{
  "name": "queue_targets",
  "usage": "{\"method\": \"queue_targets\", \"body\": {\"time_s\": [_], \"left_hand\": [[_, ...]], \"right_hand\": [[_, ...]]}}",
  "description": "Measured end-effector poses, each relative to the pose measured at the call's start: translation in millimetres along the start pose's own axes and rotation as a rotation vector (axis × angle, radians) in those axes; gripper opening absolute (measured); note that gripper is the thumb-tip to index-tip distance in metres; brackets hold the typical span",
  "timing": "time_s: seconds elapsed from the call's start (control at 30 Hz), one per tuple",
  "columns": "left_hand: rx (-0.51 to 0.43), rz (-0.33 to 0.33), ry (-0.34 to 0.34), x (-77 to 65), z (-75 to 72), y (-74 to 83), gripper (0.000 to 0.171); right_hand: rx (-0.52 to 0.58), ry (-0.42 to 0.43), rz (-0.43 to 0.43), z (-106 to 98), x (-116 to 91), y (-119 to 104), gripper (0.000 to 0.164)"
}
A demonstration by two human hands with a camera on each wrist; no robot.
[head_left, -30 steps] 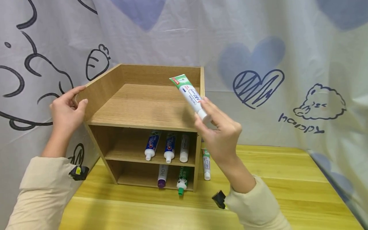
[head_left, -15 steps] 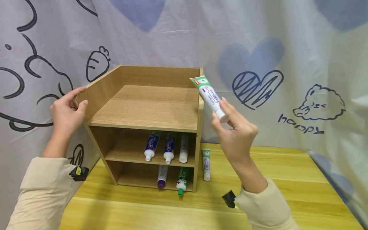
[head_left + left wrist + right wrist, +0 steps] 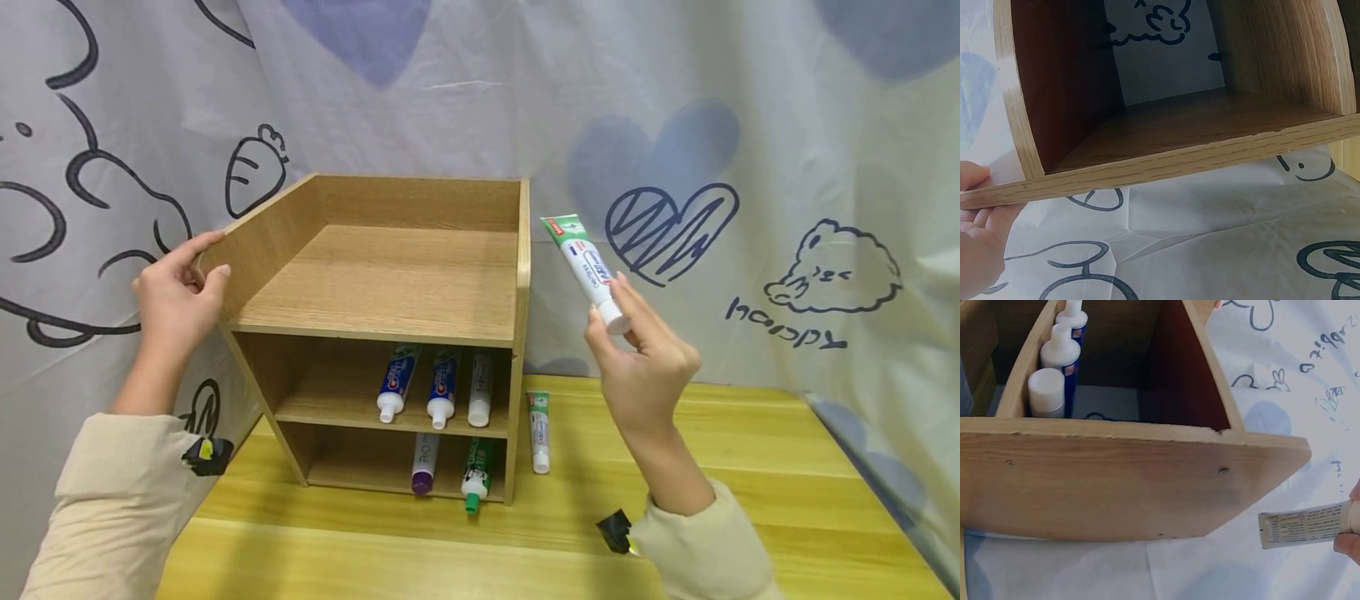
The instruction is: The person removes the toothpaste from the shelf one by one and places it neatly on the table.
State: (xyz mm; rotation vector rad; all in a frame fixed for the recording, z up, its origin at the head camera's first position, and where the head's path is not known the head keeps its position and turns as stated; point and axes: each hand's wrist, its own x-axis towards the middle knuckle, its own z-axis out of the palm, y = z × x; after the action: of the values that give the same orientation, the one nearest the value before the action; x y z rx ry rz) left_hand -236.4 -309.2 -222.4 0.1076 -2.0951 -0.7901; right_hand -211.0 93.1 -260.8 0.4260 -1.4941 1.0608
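A wooden shelf unit [image 3: 390,329] stands on the table, its top tier bare. My left hand [image 3: 176,296] grips the front edge of its left side panel, thumb on one face and fingers on the other; the left wrist view shows the same panel [image 3: 1147,177] in the hold. To the right of the unit, in the air, my right hand [image 3: 648,375] pinches a green and white toothpaste tube [image 3: 588,267] near its white cap, the flat end pointing up and left. The right wrist view shows the printed back of that tube [image 3: 1304,525].
The middle tier holds two blue toothpaste tubes [image 3: 397,379] and a white-capped tube [image 3: 481,392]. Below lie a purple-capped tube [image 3: 424,462] and a green-capped tube [image 3: 476,475]. A second green and white tube [image 3: 539,433] lies on the table [image 3: 712,492], right of the unit. Behind hangs a printed curtain [image 3: 637,150].
My right hand has carried the green and white toothpaste tube rightward and slightly down, from over the top tier to beyond the unit's right side. My left hand keeps its grip on the panel.
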Motion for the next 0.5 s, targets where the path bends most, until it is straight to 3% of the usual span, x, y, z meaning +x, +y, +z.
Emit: {"method": "queue_targets", "body": {"time_s": [0.5], "left_hand": [[-0.014, -0.004, -0.001, 0.5, 0.3, -1.4, 0.035]], "right_hand": [[-0.031, 0.109, -0.002, -6, -24, 18, 0.026]]}}
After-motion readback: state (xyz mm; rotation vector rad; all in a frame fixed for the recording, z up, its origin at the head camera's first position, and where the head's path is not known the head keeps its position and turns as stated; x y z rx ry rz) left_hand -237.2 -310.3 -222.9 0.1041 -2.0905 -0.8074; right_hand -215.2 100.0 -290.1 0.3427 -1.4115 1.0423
